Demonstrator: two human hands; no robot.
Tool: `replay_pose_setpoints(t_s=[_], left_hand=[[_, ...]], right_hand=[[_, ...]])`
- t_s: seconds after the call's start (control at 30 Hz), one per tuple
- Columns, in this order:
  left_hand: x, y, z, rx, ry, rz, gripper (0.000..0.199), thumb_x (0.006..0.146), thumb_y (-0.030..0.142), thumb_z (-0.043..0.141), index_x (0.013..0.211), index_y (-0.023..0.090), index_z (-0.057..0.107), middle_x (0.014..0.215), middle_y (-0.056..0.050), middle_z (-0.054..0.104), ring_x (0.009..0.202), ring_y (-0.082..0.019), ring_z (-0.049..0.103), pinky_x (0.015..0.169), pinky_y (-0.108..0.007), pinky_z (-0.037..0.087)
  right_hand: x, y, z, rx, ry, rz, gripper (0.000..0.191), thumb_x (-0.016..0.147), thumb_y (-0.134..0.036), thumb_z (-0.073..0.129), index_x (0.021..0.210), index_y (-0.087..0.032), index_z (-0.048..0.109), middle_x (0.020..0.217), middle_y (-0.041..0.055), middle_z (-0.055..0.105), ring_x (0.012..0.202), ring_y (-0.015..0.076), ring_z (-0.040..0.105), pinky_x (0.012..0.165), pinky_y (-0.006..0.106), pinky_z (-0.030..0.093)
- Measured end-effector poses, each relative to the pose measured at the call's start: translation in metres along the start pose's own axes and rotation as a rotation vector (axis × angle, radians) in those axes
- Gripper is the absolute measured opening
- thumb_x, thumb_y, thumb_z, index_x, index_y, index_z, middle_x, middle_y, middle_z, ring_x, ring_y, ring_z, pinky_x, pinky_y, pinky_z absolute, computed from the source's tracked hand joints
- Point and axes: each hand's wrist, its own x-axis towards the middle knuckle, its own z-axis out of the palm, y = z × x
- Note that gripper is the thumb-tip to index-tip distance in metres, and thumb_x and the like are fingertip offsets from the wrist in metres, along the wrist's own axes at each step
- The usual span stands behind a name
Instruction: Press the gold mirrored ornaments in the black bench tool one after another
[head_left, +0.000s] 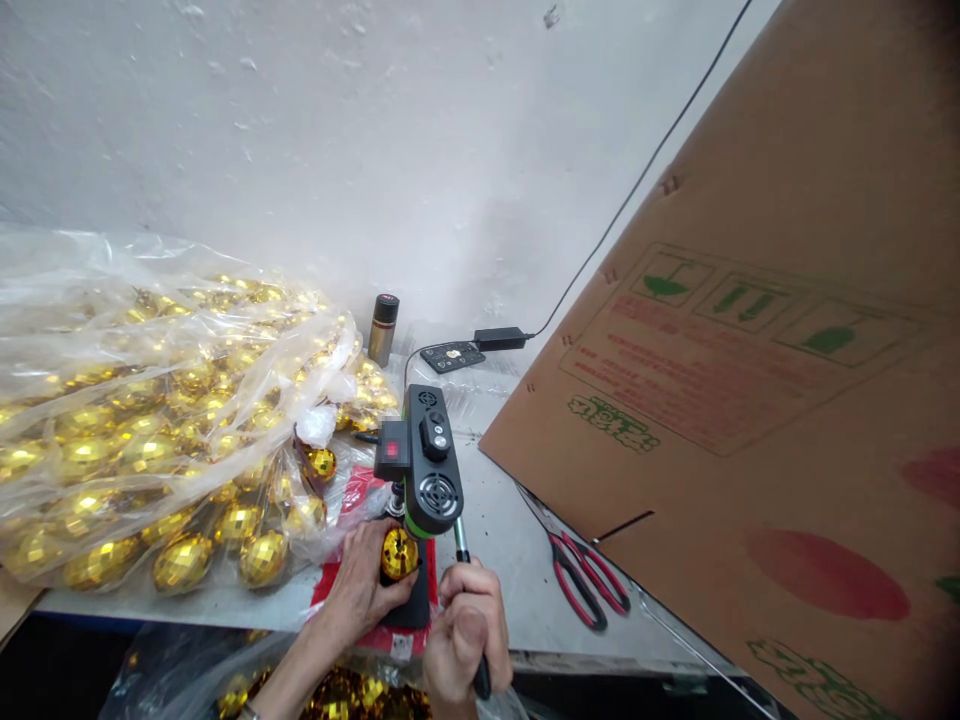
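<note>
My left hand (365, 580) is closed around a gold mirrored ball (399, 553), holding it on the black base under a small bench drill press (433, 470). A dark spot shows on top of the ball, below the machine's head. Wrapped round the black handle of the press's lever (482, 678) is my right hand (466, 625), just right of the base. The bit itself is hidden by the machine's head. Under the base lies a red sheet (326, 580).
A clear plastic bag (247, 390) full of gold balls covers the left side. Red-and-black scissors (589, 580) lie beside a large cardboard box (750, 400) on the right. Behind the press are a dark-capped bottle (383, 330), a black phone (452, 357) and a power adapter (500, 339) with its cable.
</note>
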Motion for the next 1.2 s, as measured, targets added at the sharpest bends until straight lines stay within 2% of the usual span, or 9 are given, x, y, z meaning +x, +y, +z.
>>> replay_pose_setpoints(t_s=[0.3,0.43,0.73,0.83,0.9,0.97,1.03,1.13,1.2], left_hand=[[0.002,0.003,-0.003,0.005,0.002,0.007,0.044,0.077,0.028,0.076,0.120,0.020,0.068,0.107,-0.012,0.077,0.102,-0.034,0.072,0.091,-0.050,0.057],[0.002,0.001,-0.002,0.008,-0.008,0.005,0.047,0.079,0.031,0.075,0.123,0.019,0.068,0.111,-0.014,0.077,0.104,-0.035,0.072,0.092,-0.052,0.057],[0.004,0.004,-0.003,-0.031,-0.024,-0.040,0.048,0.078,0.034,0.079,0.123,0.021,0.070,0.114,-0.013,0.077,0.106,-0.036,0.072,0.093,-0.053,0.056],[0.004,0.006,-0.004,-0.050,-0.036,-0.054,0.048,0.079,0.035,0.080,0.124,0.020,0.070,0.114,-0.014,0.077,0.107,-0.036,0.071,0.094,-0.053,0.056],[0.004,0.006,-0.004,-0.053,-0.039,-0.055,0.047,0.079,0.034,0.079,0.124,0.020,0.070,0.114,-0.013,0.077,0.107,-0.036,0.071,0.095,-0.054,0.056],[0.005,0.007,-0.004,-0.049,-0.035,-0.053,0.047,0.079,0.032,0.078,0.124,0.021,0.070,0.114,-0.013,0.077,0.108,-0.036,0.071,0.096,-0.054,0.056],[0.008,0.007,-0.003,-0.042,-0.028,-0.052,0.047,0.079,0.031,0.077,0.124,0.020,0.070,0.114,-0.013,0.077,0.109,-0.037,0.071,0.097,-0.056,0.056],[0.005,0.005,-0.001,-0.050,-0.031,-0.042,0.051,0.077,0.028,0.076,0.126,0.018,0.069,0.119,-0.016,0.077,0.113,-0.038,0.071,0.099,-0.059,0.056],[-0.006,-0.001,-0.003,-0.061,-0.025,-0.021,0.054,0.076,0.025,0.076,0.129,0.019,0.069,0.124,-0.017,0.077,0.117,-0.039,0.071,0.102,-0.061,0.057]], right_hand=[[-0.001,0.000,0.005,0.019,0.028,0.014,0.038,0.111,-0.022,0.040,0.074,-0.023,0.050,0.072,-0.0051,0.058,0.063,0.0118,0.054,0.090,0.034,0.051],[-0.001,0.001,0.006,0.044,0.030,0.016,0.039,0.112,-0.023,0.039,0.075,-0.022,0.050,0.074,-0.0063,0.057,0.064,0.0102,0.054,0.094,0.032,0.050],[-0.019,0.013,0.004,0.029,-0.006,-0.010,0.038,0.111,-0.023,0.041,0.075,-0.023,0.052,0.073,-0.0029,0.061,0.064,0.0138,0.058,0.087,0.036,0.051],[-0.028,0.023,0.002,0.004,0.005,-0.003,0.039,0.112,-0.023,0.038,0.075,-0.023,0.052,0.075,-0.0027,0.062,0.065,0.0141,0.061,0.093,0.039,0.051],[-0.029,0.028,-0.001,-0.042,-0.034,-0.068,0.039,0.112,-0.025,0.040,0.076,-0.022,0.054,0.076,-0.0022,0.063,0.067,0.0144,0.063,0.094,0.039,0.051],[-0.024,0.027,-0.004,-0.063,-0.103,-0.144,0.037,0.111,-0.024,0.043,0.078,-0.022,0.057,0.077,-0.0012,0.065,0.068,0.0149,0.064,0.087,0.037,0.053],[-0.009,0.016,-0.006,-0.027,-0.120,-0.129,0.036,0.111,-0.023,0.044,0.077,-0.021,0.058,0.076,-0.0003,0.064,0.066,0.0145,0.062,0.072,0.032,0.051],[0.028,-0.013,-0.004,0.044,-0.061,0.065,0.036,0.109,-0.020,0.046,0.075,-0.021,0.057,0.073,-0.0007,0.058,0.058,0.0120,0.053,0.053,0.026,0.039],[0.052,-0.031,-0.001,0.025,-0.110,0.154,0.035,0.109,-0.021,0.050,0.075,-0.020,0.059,0.068,-0.0024,0.053,0.057,0.0116,0.050,0.052,0.026,0.037]])
